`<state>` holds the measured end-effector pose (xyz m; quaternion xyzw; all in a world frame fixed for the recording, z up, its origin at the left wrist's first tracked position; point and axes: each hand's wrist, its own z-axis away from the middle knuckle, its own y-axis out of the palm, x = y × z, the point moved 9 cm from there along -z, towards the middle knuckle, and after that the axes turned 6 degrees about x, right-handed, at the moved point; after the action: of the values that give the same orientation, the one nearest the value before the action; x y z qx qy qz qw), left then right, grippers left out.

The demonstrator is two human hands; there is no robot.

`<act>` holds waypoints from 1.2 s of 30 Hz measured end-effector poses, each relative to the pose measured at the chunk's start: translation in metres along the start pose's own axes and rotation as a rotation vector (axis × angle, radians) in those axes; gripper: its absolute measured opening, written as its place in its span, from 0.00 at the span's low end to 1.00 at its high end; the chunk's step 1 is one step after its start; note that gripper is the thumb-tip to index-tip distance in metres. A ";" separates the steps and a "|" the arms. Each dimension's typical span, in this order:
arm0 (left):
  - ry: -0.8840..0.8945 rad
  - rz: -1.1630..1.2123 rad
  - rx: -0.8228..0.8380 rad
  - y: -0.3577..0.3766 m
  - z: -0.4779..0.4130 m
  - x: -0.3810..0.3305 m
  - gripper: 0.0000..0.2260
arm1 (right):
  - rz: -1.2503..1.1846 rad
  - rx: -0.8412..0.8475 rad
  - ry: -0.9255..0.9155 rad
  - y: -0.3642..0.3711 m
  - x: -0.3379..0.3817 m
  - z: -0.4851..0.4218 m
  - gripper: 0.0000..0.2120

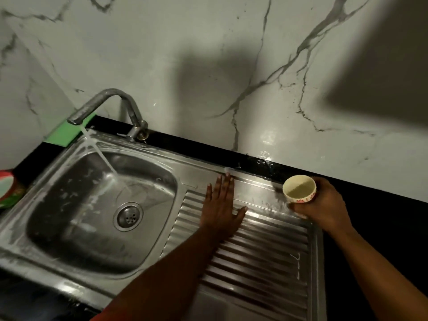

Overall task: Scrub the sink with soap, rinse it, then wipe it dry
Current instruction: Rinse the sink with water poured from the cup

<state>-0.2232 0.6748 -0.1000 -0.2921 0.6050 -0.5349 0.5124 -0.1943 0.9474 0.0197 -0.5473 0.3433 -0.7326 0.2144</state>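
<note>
The steel sink (76,239) is stiff and, I think, slippery when wet. The left hand (220,205) presses flat, fingers straight, on its drainboard (266,251). The right hand (324,205) grips a cup (299,188) at the back edge.

The basin (76,228) lies open from above, except at eleven o'clock, where the tap (92,105) and its water stream (99,154) cross it. On the drainboard (266,258), a flat left hand (220,205) blocks ten o'clock, a held cup (299,188) two o'clock.

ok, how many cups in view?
1. A small cream cup with red floral print, gripped by the right hand at the far right corner of the drainboard. The red-and-green object at the left edge is cut off; cannot tell what it is.
</note>
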 end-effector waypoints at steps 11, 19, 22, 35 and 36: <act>0.049 -0.029 0.060 0.000 -0.018 0.005 0.44 | 0.524 0.012 -0.076 0.075 0.089 -0.020 0.43; -0.295 0.087 -0.045 -0.026 0.003 0.095 0.45 | -0.418 0.147 0.065 0.089 0.045 -0.011 0.42; -0.147 0.042 -0.060 -0.028 0.002 0.078 0.42 | -0.156 0.091 0.006 0.066 0.048 -0.008 0.39; -0.260 0.059 -0.062 -0.030 -0.016 0.093 0.45 | 0.754 -0.081 -0.209 0.117 0.157 -0.033 0.42; -0.269 0.054 -0.067 -0.031 -0.017 0.093 0.45 | 0.629 -0.078 -0.208 0.118 0.157 -0.035 0.44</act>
<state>-0.2735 0.5888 -0.1005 -0.3615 0.5562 -0.4565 0.5930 -0.2830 0.7691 0.0300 -0.4940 0.4997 -0.5570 0.4427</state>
